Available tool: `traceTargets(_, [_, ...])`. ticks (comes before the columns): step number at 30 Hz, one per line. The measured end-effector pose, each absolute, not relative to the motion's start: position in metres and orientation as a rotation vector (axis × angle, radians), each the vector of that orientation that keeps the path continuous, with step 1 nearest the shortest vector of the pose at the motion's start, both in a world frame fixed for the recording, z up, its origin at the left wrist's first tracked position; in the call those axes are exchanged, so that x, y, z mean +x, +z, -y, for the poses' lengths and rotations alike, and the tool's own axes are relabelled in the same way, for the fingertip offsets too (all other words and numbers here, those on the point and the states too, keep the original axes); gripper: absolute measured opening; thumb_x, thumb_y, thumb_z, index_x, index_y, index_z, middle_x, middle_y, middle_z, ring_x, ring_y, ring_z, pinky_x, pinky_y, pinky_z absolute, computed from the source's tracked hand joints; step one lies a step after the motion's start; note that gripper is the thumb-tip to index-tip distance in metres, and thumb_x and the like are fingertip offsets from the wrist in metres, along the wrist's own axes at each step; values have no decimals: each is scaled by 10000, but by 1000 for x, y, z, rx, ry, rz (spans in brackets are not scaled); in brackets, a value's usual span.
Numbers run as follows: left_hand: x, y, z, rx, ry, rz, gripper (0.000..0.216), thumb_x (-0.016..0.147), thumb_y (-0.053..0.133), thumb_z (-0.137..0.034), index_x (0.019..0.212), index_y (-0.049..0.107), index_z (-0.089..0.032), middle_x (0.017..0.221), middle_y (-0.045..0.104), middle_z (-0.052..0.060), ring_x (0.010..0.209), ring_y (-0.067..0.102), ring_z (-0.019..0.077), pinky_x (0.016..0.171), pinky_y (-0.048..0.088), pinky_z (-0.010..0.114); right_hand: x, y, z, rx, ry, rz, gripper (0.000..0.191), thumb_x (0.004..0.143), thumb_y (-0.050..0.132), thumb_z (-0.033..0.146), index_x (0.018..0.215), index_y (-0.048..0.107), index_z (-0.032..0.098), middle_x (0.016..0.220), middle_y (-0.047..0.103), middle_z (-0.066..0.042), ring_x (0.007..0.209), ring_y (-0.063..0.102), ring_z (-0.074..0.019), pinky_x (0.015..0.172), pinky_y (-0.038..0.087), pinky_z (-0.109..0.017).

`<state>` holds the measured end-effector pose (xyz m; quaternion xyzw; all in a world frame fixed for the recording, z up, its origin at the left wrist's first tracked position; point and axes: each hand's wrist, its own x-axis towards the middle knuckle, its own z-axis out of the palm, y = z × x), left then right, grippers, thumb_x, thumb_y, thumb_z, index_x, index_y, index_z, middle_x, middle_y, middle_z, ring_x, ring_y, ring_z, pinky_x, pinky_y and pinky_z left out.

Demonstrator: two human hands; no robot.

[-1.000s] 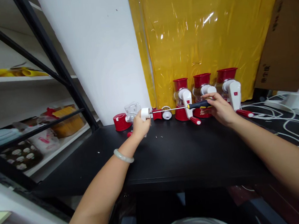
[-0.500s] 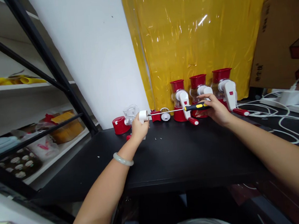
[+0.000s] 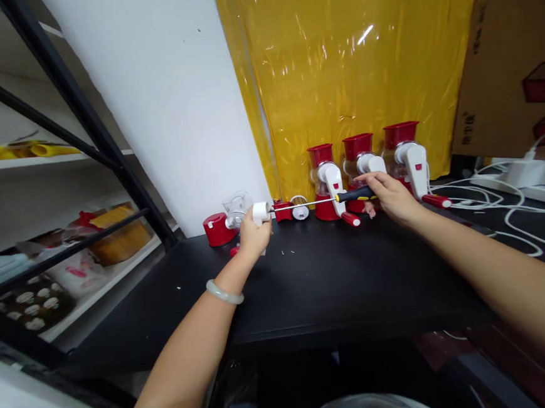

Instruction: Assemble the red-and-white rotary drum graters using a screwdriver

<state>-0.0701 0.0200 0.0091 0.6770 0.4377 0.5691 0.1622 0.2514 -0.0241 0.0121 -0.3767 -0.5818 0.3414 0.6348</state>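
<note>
My left hand (image 3: pixel 254 237) is closed around a white plastic part (image 3: pixel 260 212) with a round, ring-like end; the rest of it is hidden by my fingers. In my right hand (image 3: pixel 392 201) is a screwdriver (image 3: pixel 355 194) with a black and yellow handle, held level. Its long metal shaft points left, and the tip reaches the open end of the white part. Left of my left hand stand a red base (image 3: pixel 218 229) and a clear plastic housing (image 3: pixel 237 205). A red piece (image 3: pixel 282 211) and a round white piece (image 3: pixel 300 210) lie behind the shaft.
Red-and-white hand-crank rotary graters (image 3: pixel 326 181) stand in a row along the back of the black table (image 3: pixel 326 288). White cables (image 3: pixel 508 204) and a power strip lie at right, before a cardboard box (image 3: pixel 502 73). Left is a shelf rack (image 3: pixel 71 106); tiny white bits lie on the tabletop.
The fingers of my right hand have shifted around the screwdriver handle, with some now showing below it. The screwdriver and white part stay nearly in place; the view has moved slightly.
</note>
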Motion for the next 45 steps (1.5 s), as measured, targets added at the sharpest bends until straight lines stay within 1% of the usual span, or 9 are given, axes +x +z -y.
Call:
traceTargets(6, [-72,8,-22,1958,1618,-1277,248,712,613,-178,960,630,-165,553,567,-36,480,576,142,489,445,230,252,14,25,-765,918,1241,378,718,639,358,1054,481,284,831,600,20,640,641,-177,552,562,-353])
traceTargets(9, [-73,8,-22,1976,1608,-1278,260,713,619,-181,972,630,-169,581,579,-38,473,579,139,497,461,235,252,14,25,-754,908,1221,429,666,646,284,1060,478,289,843,580,33,649,622,-155,549,553,-317])
traceTargets(17, [-70,10,-19,1942,1604,-1278,254,719,634,-206,969,630,-169,616,597,-27,451,565,125,471,451,223,252,12,22,-791,801,1267,392,758,703,481,1029,522,264,732,574,34,524,580,-124,504,524,-295])
traceTargets(22, [-70,10,-18,1969,1608,-1295,245,723,629,-199,966,626,-170,590,581,-35,465,575,130,484,454,222,252,12,23,-889,792,1305,332,854,565,557,995,543,256,514,499,51,400,518,-144,416,453,-292])
traceTargets(25, [-71,10,-19,1965,1596,-1298,241,721,626,-203,960,622,-170,624,592,-28,465,575,128,473,455,223,252,14,24,-868,892,1241,255,826,581,433,1014,520,272,653,580,32,496,602,-166,491,526,-338])
traceTargets(29, [-71,9,-20,1952,1604,-1281,245,722,622,-208,965,617,-173,609,582,-39,457,568,127,471,452,225,253,15,24,-816,945,1215,382,705,647,273,1058,501,271,814,605,36,588,646,-156,576,571,-356])
traceTargets(38, [-69,9,-18,2011,1610,-1269,201,715,625,-192,916,623,-176,576,579,-43,459,568,132,493,450,230,254,10,20,-893,778,1271,355,828,596,567,969,548,245,586,523,43,374,471,-105,435,487,-303])
traceTargets(42, [-70,8,-20,1983,1610,-1261,235,712,633,-198,946,626,-174,599,587,-39,455,564,128,488,454,231,254,14,22,-832,883,1233,266,803,575,445,999,509,278,734,584,13,580,628,-179,521,551,-354])
traceTargets(45, [-71,7,-21,1977,1601,-1260,258,716,634,-203,973,626,-173,620,597,-32,472,571,130,489,456,228,254,14,21,-803,838,1257,271,751,608,344,997,508,287,845,598,8,669,645,-173,555,561,-335])
